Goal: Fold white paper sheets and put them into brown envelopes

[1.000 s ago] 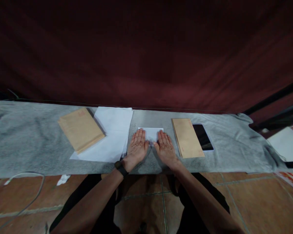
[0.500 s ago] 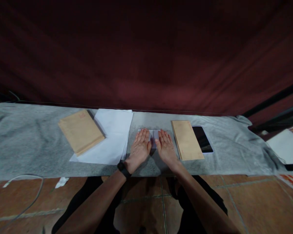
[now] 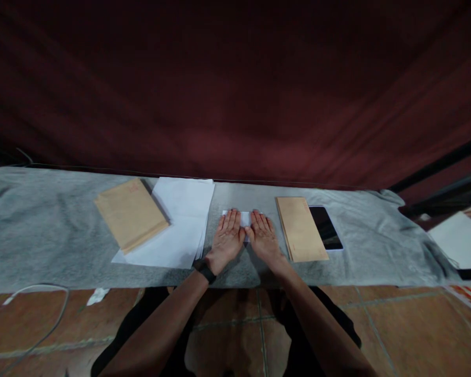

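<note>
A folded white sheet of paper [image 3: 245,220] lies on the grey cloth in front of me, mostly covered by my hands. My left hand [image 3: 228,235] rests flat on its left part, fingers stretched out and pointing away from me. On its right part lies my right hand [image 3: 264,235], also flat with the fingers extended. The two thumbs nearly meet over the paper's middle. To the right of my right hand is a stack of brown envelopes [image 3: 302,229]. White paper sheets [image 3: 184,209] lie left of my left hand.
Another pile of brown envelopes [image 3: 131,213] sits slantwise on the white sheets. A dark-screened phone or tablet [image 3: 326,229] lies partly under the right envelopes. Grey cloth [image 3: 377,235] covers the narrow table. Behind it hangs a dark red curtain [image 3: 235,104]. A white cable [image 3: 58,319] runs down at left.
My right hand has shifted slightly left, so the thumbs are closer together. The gap of paper between my hands has narrowed and looks whiter. Both hands remain flat on the paper.
</note>
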`<state>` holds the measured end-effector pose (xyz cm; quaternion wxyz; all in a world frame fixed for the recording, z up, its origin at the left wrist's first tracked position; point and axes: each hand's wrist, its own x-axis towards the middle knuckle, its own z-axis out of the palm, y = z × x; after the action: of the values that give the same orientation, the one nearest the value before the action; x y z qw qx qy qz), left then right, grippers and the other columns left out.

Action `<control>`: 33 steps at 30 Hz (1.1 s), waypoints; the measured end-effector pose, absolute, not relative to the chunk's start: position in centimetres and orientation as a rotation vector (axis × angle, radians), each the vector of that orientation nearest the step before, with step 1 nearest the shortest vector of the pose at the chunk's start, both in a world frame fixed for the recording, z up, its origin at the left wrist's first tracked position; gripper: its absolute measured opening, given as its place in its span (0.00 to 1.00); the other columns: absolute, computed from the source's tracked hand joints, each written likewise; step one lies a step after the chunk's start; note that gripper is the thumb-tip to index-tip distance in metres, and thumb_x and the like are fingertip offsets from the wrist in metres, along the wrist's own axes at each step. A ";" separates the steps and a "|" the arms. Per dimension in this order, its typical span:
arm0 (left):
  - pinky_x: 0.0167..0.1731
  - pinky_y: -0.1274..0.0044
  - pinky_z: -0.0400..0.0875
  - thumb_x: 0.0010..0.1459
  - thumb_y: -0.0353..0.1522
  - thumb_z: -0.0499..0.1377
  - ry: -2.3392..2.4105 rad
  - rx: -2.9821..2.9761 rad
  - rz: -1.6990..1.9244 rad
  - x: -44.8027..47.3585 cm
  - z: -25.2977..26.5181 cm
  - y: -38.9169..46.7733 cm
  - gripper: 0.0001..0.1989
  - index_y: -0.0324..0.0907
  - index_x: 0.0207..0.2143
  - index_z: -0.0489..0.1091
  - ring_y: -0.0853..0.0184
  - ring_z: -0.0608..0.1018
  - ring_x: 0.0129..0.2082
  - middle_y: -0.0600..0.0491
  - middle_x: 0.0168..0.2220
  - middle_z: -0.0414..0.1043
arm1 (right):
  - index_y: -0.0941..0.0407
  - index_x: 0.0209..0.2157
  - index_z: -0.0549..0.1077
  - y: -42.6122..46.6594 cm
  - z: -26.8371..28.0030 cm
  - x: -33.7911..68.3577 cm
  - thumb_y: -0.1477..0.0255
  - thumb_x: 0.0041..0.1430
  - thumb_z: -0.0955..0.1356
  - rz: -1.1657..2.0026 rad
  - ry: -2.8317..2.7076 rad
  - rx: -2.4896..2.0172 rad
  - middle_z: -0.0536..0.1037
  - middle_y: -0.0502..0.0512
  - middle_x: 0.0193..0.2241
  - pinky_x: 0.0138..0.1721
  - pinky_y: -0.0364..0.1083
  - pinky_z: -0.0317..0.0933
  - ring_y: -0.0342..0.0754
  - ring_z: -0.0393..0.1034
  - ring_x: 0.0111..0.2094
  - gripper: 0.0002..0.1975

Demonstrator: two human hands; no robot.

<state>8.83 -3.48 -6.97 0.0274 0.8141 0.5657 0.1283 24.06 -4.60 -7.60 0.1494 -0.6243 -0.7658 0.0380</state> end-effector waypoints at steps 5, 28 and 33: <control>0.69 0.61 0.48 0.70 0.38 0.43 1.815 2.488 0.413 7.7 -7.5 -3.6 0.30 0.29 0.68 0.53 0.55 0.53 0.71 0.38 0.70 0.51 | 0.64 0.69 0.54 -4.9 -8.0 24.7 0.61 0.74 0.55 0.010 -2.169 -1.804 0.56 0.64 0.69 0.68 0.57 0.44 0.56 0.48 0.70 0.30; 0.61 0.60 0.64 0.62 0.30 0.53 1.852 2.223 0.703 6.3 -6.8 -3.6 0.30 0.30 0.65 0.58 0.50 0.68 0.62 0.34 0.64 0.63 | 0.60 0.60 0.67 -5.0 -5.6 25.1 0.64 0.66 0.64 0.039 -1.946 -2.053 0.73 0.69 0.51 0.50 0.57 0.60 0.63 0.66 0.50 0.25; 0.55 0.61 0.70 0.57 0.28 0.56 1.727 1.946 0.983 5.3 -7.5 -2.5 0.31 0.37 0.64 0.60 0.55 0.74 0.55 0.40 0.57 0.71 | 0.61 0.60 0.67 -4.7 -6.0 25.3 0.67 0.65 0.64 0.035 -1.935 -2.017 0.74 0.68 0.47 0.50 0.57 0.60 0.62 0.66 0.48 0.24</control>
<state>5.30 -2.53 -7.54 0.1794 0.6883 0.6109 0.3477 25.27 -4.67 -6.03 0.1724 -0.7107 -0.6820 0.0123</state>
